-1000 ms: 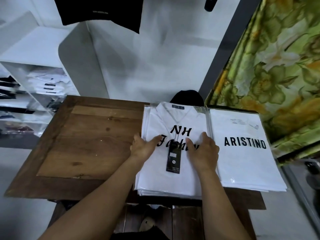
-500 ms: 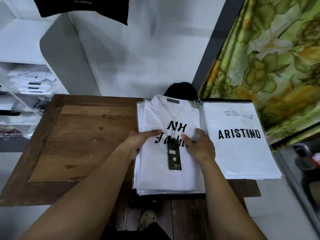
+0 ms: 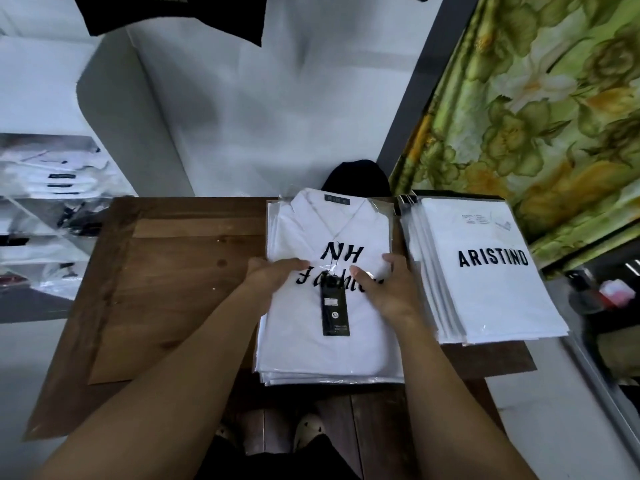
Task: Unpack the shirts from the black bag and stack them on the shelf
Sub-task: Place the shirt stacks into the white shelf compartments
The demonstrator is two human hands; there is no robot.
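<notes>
A stack of white bagged shirts (image 3: 311, 348), the top one printed "NH Fashion" with a black hang tag (image 3: 334, 315), lies on the wooden table (image 3: 166, 289). My left hand (image 3: 273, 277) grips the stack's left edge, thumb on top and fingers hidden beneath. At the right edge my right hand (image 3: 386, 289) holds it the same way, thumb on the print and fingers curled over the side. A second white stack printed "ARISTINO" (image 3: 491, 271) lies right beside it. A black bag (image 3: 356, 176) shows behind the table. The white shelf (image 3: 52, 174) with folded shirts stands at the left.
A green flowered curtain (image 3: 540, 109) hangs at the right behind the ARISTINO stack. A black garment (image 3: 173, 15) hangs overhead at the top left. The table's left half shows bare wood. My feet (image 3: 308, 431) are below the table's front edge.
Both hands slid apart from the middle of the top shirt out to the stack's left and right edges. The camera moved closer and tilted down slightly.
</notes>
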